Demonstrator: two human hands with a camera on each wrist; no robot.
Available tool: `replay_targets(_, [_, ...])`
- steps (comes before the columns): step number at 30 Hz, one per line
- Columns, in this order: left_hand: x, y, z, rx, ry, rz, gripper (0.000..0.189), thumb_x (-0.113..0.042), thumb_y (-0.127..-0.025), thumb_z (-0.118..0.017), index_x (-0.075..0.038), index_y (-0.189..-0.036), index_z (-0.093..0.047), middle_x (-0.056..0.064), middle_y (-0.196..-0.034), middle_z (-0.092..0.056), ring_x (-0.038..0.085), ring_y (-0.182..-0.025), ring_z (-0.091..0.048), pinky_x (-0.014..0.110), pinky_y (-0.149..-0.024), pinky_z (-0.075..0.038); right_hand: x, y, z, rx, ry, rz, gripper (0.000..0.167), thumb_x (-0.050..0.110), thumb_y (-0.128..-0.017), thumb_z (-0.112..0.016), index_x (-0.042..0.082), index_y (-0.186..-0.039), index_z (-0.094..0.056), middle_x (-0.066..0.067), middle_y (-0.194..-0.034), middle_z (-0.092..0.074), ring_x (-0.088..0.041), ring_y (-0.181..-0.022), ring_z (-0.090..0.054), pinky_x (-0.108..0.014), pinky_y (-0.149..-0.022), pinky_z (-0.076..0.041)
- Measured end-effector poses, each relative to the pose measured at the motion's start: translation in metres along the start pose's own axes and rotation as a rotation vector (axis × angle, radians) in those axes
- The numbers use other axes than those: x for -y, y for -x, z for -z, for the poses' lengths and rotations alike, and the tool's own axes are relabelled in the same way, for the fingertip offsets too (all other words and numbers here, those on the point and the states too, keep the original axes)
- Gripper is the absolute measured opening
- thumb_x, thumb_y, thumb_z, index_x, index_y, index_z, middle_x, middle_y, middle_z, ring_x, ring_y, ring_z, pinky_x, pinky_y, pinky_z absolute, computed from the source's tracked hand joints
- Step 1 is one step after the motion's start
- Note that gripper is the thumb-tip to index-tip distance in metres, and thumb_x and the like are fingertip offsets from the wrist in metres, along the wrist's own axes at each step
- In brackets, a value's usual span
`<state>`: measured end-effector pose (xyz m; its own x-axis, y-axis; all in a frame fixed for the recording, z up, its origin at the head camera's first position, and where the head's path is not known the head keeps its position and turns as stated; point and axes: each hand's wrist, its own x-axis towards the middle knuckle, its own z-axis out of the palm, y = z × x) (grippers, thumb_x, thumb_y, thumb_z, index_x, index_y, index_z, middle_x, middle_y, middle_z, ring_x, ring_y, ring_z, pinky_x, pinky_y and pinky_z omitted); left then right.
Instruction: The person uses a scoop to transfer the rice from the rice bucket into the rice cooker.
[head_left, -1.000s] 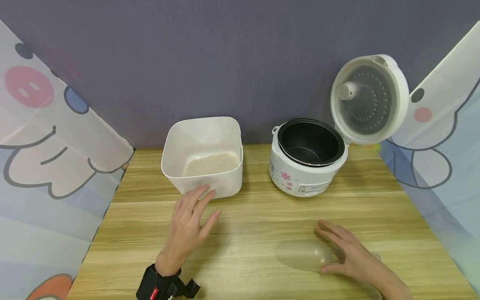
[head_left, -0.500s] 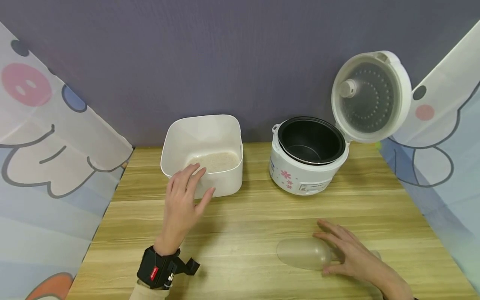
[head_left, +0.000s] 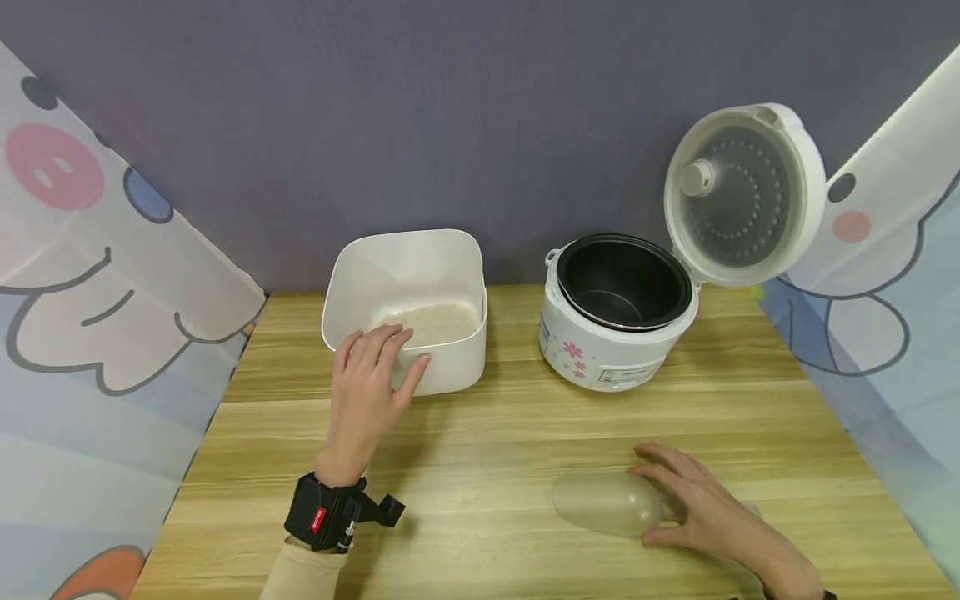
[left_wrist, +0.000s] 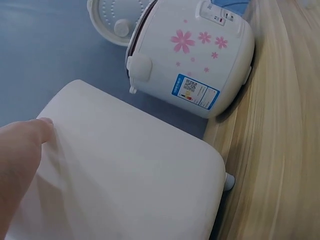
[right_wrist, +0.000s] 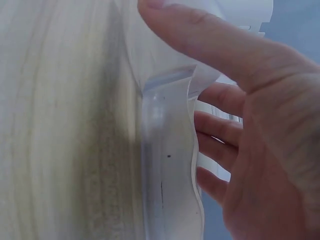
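Observation:
A white plastic bin (head_left: 453,367) with a layer of rice (head_left: 442,323) in it stands at the back left of the table. My left hand (head_left: 363,392) holds its front rim, the fingers over the edge and the thumb (left_wrist: 30,142) against the outer wall. At the front right a clear plastic scoop (head_left: 603,504) lies flat, its bowl pointing left. Loosely around its handle (right_wrist: 170,155) is my right hand (head_left: 697,512); the wrist view shows a gap between palm and handle. Whether the fingertips touch the handle is unclear.
A white rice cooker (head_left: 600,358) with pink flowers stands at the back right, its lid (head_left: 742,196) raised. The black inner pot (head_left: 622,292) sits inside. A grey-blue wall (head_left: 480,125) rises behind the table (head_left: 495,467).
My left hand has moved forward and up from in front of the bin to its front rim, and its fingers have bent over the edge. The right hand stays beside the scoop handle.

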<state>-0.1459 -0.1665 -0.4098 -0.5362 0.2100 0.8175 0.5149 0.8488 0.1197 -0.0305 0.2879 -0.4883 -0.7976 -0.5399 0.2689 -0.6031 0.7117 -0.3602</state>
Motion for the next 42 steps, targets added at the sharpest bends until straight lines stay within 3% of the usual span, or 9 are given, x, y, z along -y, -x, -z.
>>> replay_targets(5, [0.001,0.001,-0.002,0.018,-0.020,0.012,0.045,-0.046,-0.103,-0.059,-0.004,-0.109,-0.073,0.012,-0.099,-0.072,0.035,-0.092,-0.066,0.050,-0.095,-0.044,0.002,-0.007,0.004,0.044,-0.009,-0.047,0.075,0.058,-0.070,-0.088,0.022,-0.131,-0.064,-0.002,-0.136,-0.061,-0.022,-0.117,-0.059,-0.027,-0.099,-0.043])
replay_targets(9, [0.001,0.000,-0.004,0.015,-0.028,0.024,0.043,-0.045,-0.102,-0.059,-0.005,-0.104,-0.073,0.010,-0.086,-0.068,0.035,-0.081,-0.062,0.049,-0.088,-0.044,0.000,-0.014,0.009,0.096,-0.084,-0.077,0.075,0.053,-0.073,-0.088,0.018,-0.135,-0.061,0.003,-0.128,-0.065,-0.015,-0.112,-0.063,-0.035,-0.089,-0.054])
replay_targets(14, [0.002,0.000,-0.010,-0.055,-0.008,0.025,0.043,-0.045,-0.103,-0.059,-0.005,-0.095,-0.072,0.009,-0.076,-0.062,0.033,-0.070,-0.054,0.048,-0.079,-0.043,-0.002,-0.025,0.011,0.124,-0.181,-0.138,0.073,0.048,-0.078,-0.087,0.017,-0.138,-0.059,0.001,-0.131,-0.066,-0.013,-0.114,-0.064,-0.030,-0.091,-0.055])
replay_targets(19, [0.002,-0.001,-0.016,-0.112,0.031,0.060,0.044,-0.043,-0.104,-0.057,-0.005,-0.086,-0.072,0.009,-0.074,-0.064,0.031,-0.067,-0.053,0.047,-0.075,-0.041,-0.005,-0.037,0.010,0.130,-0.242,-0.213,0.076,0.046,-0.081,-0.085,0.021,-0.145,-0.053,0.000,-0.138,-0.062,-0.012,-0.116,-0.063,-0.034,-0.093,-0.055])
replay_targets(28, [0.001,0.000,-0.022,-0.132,0.064,0.128,0.051,-0.043,-0.107,-0.051,-0.004,-0.081,-0.071,0.010,-0.072,-0.067,0.030,-0.065,-0.051,0.047,-0.075,-0.038,-0.008,-0.058,0.010,0.069,-0.284,-0.122,0.080,0.030,-0.081,-0.089,0.014,-0.148,-0.049,-0.005,-0.140,-0.061,-0.009,-0.116,-0.062,-0.033,-0.092,-0.055])
replay_targets(32, [0.001,0.001,-0.024,-0.150,0.079,0.136,0.052,-0.043,-0.107,-0.050,-0.004,-0.080,-0.071,0.011,-0.071,-0.066,0.030,-0.064,-0.050,0.047,-0.076,-0.037,-0.005,-0.068,0.014,0.064,-0.338,-0.139,0.078,0.025,-0.083,-0.088,0.011,-0.148,-0.048,0.000,-0.119,-0.064,-0.004,-0.099,-0.060,-0.028,-0.078,-0.055])
replay_targets(37, [0.001,0.002,-0.025,-0.165,0.088,0.144,0.053,-0.044,-0.107,-0.050,-0.003,-0.079,-0.070,0.011,-0.071,-0.066,0.030,-0.065,-0.050,0.047,-0.077,-0.036,0.005,-0.087,0.023,0.026,-0.363,-0.130,0.081,0.016,-0.084,-0.086,0.005,-0.151,-0.042,0.006,-0.089,-0.051,-0.003,-0.073,-0.047,-0.024,-0.060,-0.044])
replay_targets(42, [0.002,0.002,-0.025,-0.190,0.079,0.093,0.050,-0.046,-0.103,-0.056,-0.004,-0.078,-0.068,0.008,-0.069,-0.062,0.030,-0.064,-0.048,0.046,-0.075,-0.034,0.018,-0.105,0.031,0.020,-0.421,-0.133,0.093,0.012,-0.080,-0.088,0.006,-0.156,-0.034,-0.010,-0.110,-0.058,-0.001,-0.083,-0.054,-0.024,-0.064,-0.049])
